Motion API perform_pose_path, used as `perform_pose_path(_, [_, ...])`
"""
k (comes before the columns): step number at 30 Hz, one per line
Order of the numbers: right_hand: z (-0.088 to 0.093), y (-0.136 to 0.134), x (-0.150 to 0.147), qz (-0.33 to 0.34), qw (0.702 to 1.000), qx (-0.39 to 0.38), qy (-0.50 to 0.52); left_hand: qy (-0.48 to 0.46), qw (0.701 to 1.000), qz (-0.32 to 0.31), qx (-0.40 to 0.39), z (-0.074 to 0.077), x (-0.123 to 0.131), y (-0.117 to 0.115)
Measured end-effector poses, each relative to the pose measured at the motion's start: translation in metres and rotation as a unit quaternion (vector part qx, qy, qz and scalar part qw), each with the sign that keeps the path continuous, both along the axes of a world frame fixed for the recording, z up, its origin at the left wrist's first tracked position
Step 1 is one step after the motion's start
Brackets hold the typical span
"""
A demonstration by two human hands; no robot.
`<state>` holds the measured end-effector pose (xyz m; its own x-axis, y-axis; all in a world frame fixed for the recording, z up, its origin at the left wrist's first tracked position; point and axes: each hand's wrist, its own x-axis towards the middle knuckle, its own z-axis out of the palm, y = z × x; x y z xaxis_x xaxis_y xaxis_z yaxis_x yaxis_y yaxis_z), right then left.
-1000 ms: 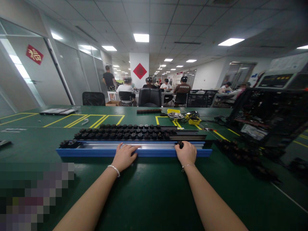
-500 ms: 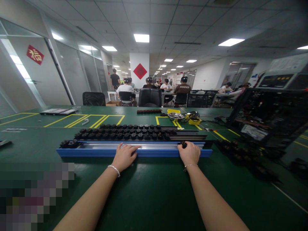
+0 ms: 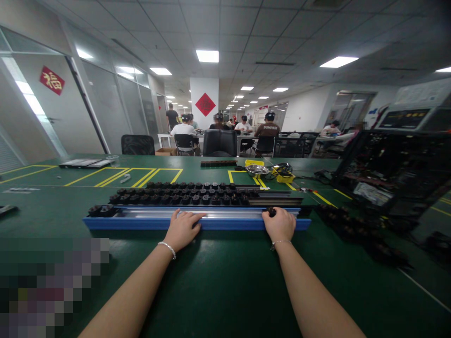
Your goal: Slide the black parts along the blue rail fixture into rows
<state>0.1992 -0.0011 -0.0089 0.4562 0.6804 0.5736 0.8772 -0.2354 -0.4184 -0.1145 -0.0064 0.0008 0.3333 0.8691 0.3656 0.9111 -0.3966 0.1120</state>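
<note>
A long blue rail [image 3: 218,224] with a silvery inner channel lies crosswise on the green table. My left hand [image 3: 181,230] grips its front wall near the middle, fingers reaching over the top edge and thumb on the outer side. Toward the right end, my right hand [image 3: 282,224] is closed around a small black socket-like module [image 3: 271,212] at the channel; the hand hides most of the piece. Similar black modules [image 3: 102,211] sit in the rail's left end. Just behind are rows of more such modules [image 3: 183,199] on dark rails.
Black parts [image 3: 359,230] are heaped at right, beside an open dark equipment case [image 3: 384,164]. Farther back are a metal bowl [image 3: 257,170], a yellow bin [image 3: 284,178] and cables. A flat tray-like object [image 3: 84,163] lies back left. People sit at distant tables.
My right hand has shifted slightly to the right along the rail with the black module. My left hand and the rail stay put.
</note>
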Motion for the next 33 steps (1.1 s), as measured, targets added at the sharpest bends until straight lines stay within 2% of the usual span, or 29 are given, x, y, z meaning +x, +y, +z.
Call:
perform_pose_path(20, [0.0027, -0.0040, 0.0023, -0.040, 0.999, -0.009, 0.030, -0.001, 1.000, -0.001, -0.001, 0.0003, 0.0006, 0.0001])
perform_pose_path(33, [-0.0023, -0.0016, 0.0081, -0.046, 0.998, 0.030, 0.029, -0.004, 1.000, -0.002, 0.004, -0.0014, 0.0003, 0.0012])
